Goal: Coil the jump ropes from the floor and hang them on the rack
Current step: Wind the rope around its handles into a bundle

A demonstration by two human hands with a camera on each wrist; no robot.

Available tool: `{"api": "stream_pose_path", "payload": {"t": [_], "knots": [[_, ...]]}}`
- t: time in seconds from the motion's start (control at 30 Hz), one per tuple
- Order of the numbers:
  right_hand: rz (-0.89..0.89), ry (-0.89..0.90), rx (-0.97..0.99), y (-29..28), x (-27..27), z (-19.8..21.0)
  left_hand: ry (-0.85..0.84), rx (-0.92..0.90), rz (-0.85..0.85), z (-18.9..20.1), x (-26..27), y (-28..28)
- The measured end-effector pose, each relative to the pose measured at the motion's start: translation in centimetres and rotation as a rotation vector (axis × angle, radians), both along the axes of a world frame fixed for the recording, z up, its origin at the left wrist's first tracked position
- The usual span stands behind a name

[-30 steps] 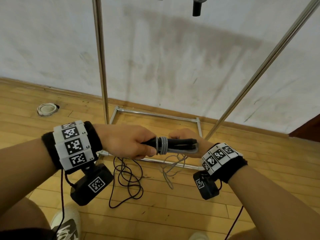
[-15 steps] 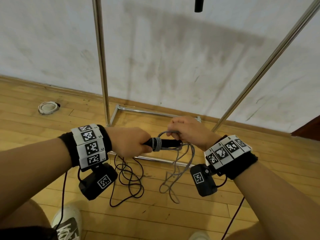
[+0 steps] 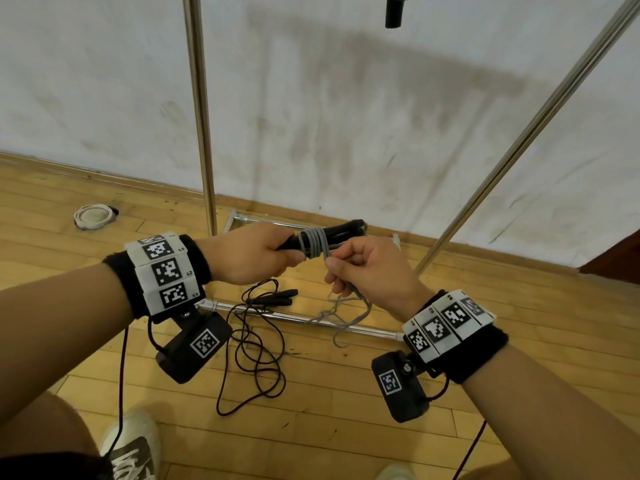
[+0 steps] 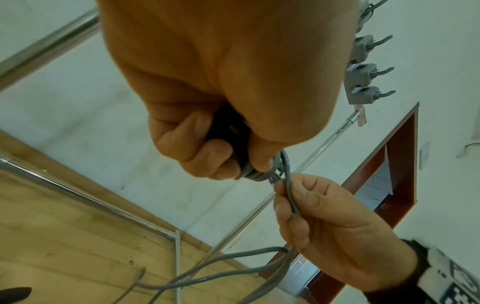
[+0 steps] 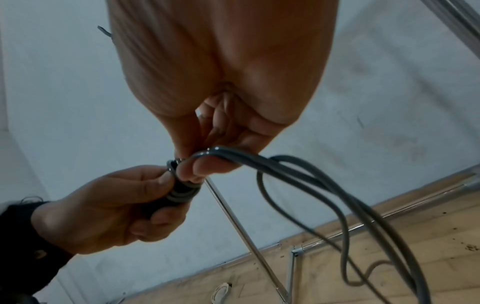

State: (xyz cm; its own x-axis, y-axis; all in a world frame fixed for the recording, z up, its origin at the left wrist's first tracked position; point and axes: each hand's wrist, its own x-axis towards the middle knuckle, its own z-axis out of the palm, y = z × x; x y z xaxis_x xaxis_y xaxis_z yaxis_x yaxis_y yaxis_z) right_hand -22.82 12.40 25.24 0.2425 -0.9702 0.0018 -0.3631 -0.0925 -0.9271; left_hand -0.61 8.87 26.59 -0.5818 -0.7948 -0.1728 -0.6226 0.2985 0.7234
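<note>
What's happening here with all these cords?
A person is winding a grey jump rope around its black handles. The left hand grips the handles; the right hand pinches the loose cord. A black jump rope lies uncoiled on the floor by the rack.

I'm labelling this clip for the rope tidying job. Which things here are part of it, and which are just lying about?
Part of the job:
- grey rope, wound round black handles gripped by the left hand; right hand pinches its loose strands
- black rope, uncoiled on the floor
- rack

Lying about:
- white ring by the wall
</note>
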Motion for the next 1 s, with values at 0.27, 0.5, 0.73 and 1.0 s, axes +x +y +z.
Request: {"api": "stream_pose_path", "payload": {"t": [0.27, 0.5, 0.73, 1.0], "knots": [[-0.030, 0.064, -0.102, 0.6, -0.2, -0.4, 0.180, 0.123, -0.031, 1.1, 0.3, 0.9], [0.191, 0.115, -0.109, 0.7, -0.7, -0.8, 0.161, 0.130, -0.095, 2.0, 0.7, 1.5], [0.398, 0.092, 0.095, 0.3, -1.4, -1.5, 0.053, 0.118, -0.207, 2.4, 0.7, 2.5], [0.368, 0.480, 0.040, -0.8, -2.1, -2.9, -0.021, 0.182, -0.283, 2.3, 0.6, 2.9]]}}
